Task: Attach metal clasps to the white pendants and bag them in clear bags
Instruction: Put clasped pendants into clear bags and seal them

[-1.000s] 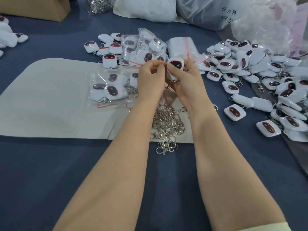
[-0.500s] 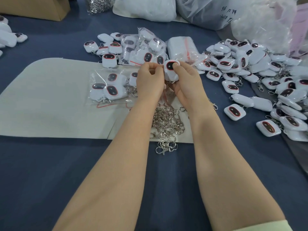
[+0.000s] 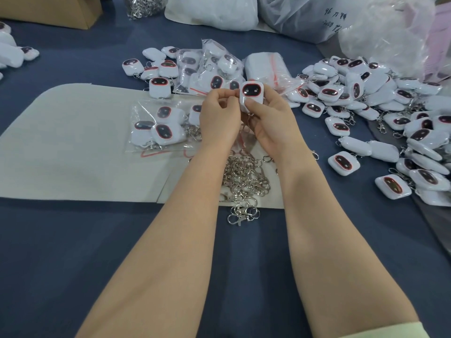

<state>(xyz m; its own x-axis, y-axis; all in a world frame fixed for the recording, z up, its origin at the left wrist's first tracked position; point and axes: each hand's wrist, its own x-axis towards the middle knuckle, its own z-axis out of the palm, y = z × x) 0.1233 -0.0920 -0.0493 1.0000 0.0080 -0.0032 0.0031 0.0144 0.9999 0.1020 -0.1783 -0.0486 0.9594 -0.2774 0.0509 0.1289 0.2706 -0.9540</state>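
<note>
Head view: the right hand (image 3: 271, 123) grips a white pendant (image 3: 251, 93) above the blue worktop (image 3: 73, 252), thumb on its front. The left hand (image 3: 219, 115) pinches its left edge, close against the right. Metal clasps (image 3: 244, 176) lie heaped under the wrists, with a pile of pendants (image 3: 390, 106) to the right.

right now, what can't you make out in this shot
All in the head view:
1. Whether a clasp is fastened to the held pendant: the left hand and right hand cover its lower end.
2. Clasp pile: partly hidden by both forearms.
3. Cardboard box: cut off by the top edge.
4. Writing on the grey bag: too blurred to read.
</note>
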